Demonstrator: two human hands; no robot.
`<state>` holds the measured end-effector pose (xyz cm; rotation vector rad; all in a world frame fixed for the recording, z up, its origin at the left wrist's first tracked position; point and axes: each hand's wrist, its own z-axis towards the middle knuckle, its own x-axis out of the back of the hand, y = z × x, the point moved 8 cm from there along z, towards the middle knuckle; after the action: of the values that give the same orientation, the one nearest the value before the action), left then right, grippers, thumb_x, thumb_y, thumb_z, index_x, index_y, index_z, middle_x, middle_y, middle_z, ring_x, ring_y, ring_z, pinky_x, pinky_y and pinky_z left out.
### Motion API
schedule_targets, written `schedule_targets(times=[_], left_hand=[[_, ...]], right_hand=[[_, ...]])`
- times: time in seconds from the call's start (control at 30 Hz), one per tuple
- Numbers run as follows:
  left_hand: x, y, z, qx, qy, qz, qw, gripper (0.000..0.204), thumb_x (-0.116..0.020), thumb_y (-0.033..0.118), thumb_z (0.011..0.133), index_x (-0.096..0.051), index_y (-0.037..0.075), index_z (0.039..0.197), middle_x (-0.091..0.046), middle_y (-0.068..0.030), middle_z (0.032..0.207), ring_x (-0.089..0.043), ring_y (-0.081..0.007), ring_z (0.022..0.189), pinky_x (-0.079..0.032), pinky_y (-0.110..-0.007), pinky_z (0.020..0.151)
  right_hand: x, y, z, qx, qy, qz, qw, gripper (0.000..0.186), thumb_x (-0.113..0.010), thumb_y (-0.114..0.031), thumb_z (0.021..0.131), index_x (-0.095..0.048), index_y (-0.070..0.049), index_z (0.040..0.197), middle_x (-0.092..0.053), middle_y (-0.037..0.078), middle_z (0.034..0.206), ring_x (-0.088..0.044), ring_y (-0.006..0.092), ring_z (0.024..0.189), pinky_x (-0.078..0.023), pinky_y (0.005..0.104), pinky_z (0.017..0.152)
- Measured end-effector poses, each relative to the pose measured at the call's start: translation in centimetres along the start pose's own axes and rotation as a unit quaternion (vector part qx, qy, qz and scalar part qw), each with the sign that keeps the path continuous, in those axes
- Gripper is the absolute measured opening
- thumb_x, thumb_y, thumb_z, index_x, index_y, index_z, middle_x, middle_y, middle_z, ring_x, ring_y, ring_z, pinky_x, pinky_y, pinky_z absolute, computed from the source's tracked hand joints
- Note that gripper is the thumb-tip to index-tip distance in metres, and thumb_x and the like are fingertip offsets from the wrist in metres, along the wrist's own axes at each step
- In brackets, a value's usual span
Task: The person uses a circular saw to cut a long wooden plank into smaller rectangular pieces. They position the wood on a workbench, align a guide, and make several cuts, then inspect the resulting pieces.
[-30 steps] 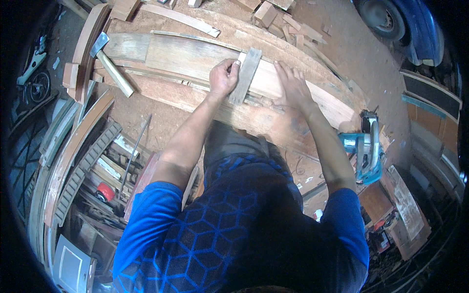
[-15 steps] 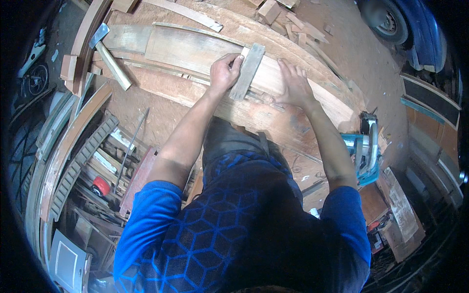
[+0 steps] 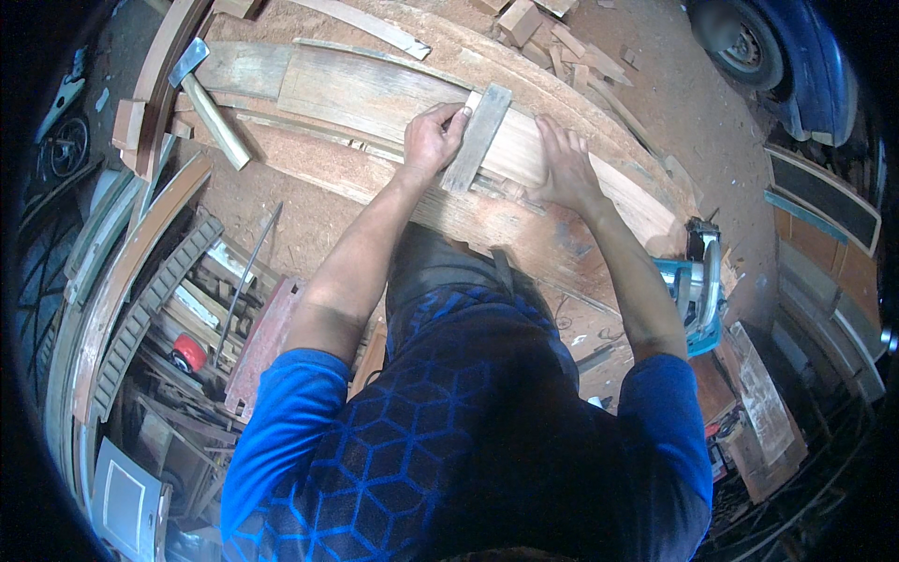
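Observation:
A long pale wooden board point(image 3: 623, 180) lies across the bench in front of me. Across it slants a flat grey wooden strip point(image 3: 478, 140). My left hand point(image 3: 434, 139) is closed at the strip's left edge, thumb pointing away from me; a small light wood end point(image 3: 473, 97) shows just beyond the thumb. How the fingers grip underneath is hidden. To the right of the strip, my right hand point(image 3: 567, 167) rests on the board with spread fingers, fingertips at the far edge and thumb toward the near edge.
A hammer point(image 3: 211, 112) lies at the bench's left end. A teal power saw point(image 3: 698, 286) stands by my right forearm. Offcuts point(image 3: 552, 47) lie beyond the bench, and a blue vehicle point(image 3: 796, 75) stands at far right. Stacked timber point(image 3: 122, 290) fills the left side.
Both hands and the grey strip hold nearly the same place on the board. The whole view has shifted only slightly.

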<state>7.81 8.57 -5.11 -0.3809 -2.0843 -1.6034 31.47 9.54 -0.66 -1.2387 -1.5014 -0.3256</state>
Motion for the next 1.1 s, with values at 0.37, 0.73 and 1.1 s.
schedule_targets(times=[0.37, 0.73, 1.1], left_hand=[[-0.3, -0.3, -0.1, 0.061, -0.01, 0.003, 0.998, 0.028, -0.066, 0.035, 0.096, -0.078, 0.011, 0.106, -0.075, -0.0145, 0.091, -0.072, -0.0325, 0.083, -0.056, -0.04, 0.076], [-0.4, -0.9, -0.1, 0.059, -0.002, -0.011, 0.998, 0.029, -0.066, 0.035, 0.097, -0.078, 0.011, 0.107, -0.074, -0.0151, 0.083, -0.071, -0.0285, 0.073, -0.054, -0.04, 0.07], [-0.2, 0.0, -0.1, 0.066, 0.004, 0.007, 0.998, 0.03, -0.066, 0.036, 0.097, -0.078, 0.01, 0.107, -0.074, -0.0151, 0.085, -0.072, -0.0282, 0.078, -0.055, -0.038, 0.073]], right_hand=[[0.3, 0.0, -0.1, -0.002, -0.006, 0.002, 1.0, 0.124, -0.091, -0.034, 0.05, -0.033, 0.0, 0.154, -0.039, 0.019, 0.157, -0.044, 0.0399, 0.134, -0.033, 0.0499, 0.115], [0.2, -0.3, -0.3, -0.006, 0.011, -0.016, 1.0, 0.131, -0.096, -0.038, 0.047, -0.032, -0.003, 0.156, -0.038, 0.018, 0.159, -0.046, 0.0432, 0.131, -0.036, 0.0505, 0.113], [0.1, -0.1, 0.1, 0.0, -0.025, -0.007, 1.0, 0.136, -0.097, -0.04, 0.045, -0.029, -0.001, 0.157, -0.036, 0.021, 0.159, -0.041, 0.042, 0.139, -0.032, 0.052, 0.118]])
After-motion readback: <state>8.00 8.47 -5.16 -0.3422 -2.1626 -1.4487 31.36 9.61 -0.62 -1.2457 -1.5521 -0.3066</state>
